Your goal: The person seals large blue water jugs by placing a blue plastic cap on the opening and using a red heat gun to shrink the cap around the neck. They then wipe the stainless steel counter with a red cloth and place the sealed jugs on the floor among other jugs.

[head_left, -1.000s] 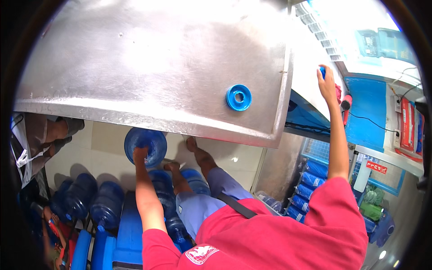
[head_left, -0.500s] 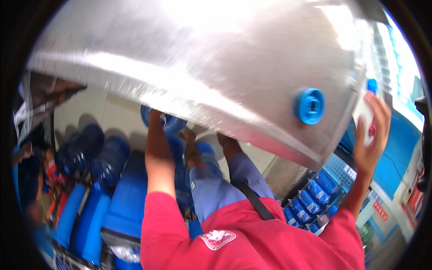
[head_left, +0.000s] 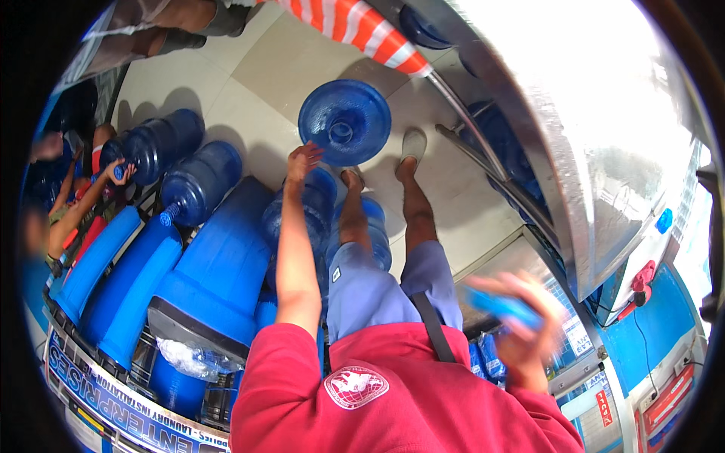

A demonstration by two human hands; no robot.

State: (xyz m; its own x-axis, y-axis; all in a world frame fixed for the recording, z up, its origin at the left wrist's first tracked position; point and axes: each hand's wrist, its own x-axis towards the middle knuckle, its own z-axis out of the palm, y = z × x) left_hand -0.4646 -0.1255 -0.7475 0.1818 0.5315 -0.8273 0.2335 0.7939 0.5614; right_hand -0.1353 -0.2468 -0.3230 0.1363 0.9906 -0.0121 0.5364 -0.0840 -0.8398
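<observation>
A large round blue water jug (head_left: 361,106) stands upright on the floor in front of me, its neck uppermost. At its near left edge is my left hand (head_left: 304,160), fingers stretched against the shoulder of the jug. My right hand (head_left: 532,321), smeared by motion, is raised at my right side. Its fingers close on a blue jug cap (head_left: 502,306), also blurred. More blue jugs stand close by my legs, one of them (head_left: 291,219) under my left forearm.
A steel counter (head_left: 612,113) juts in on the right, with metal poles and a striped orange umbrella (head_left: 362,26) beside it. Blue jugs (head_left: 200,181) lie at left, where another person's hand (head_left: 118,172) touches one. A blue bin (head_left: 219,264) stands nearer.
The blue cap has left the steel counter and is in my right hand, which has come back toward me. My view has swung left and down, bringing the jug into full sight.
</observation>
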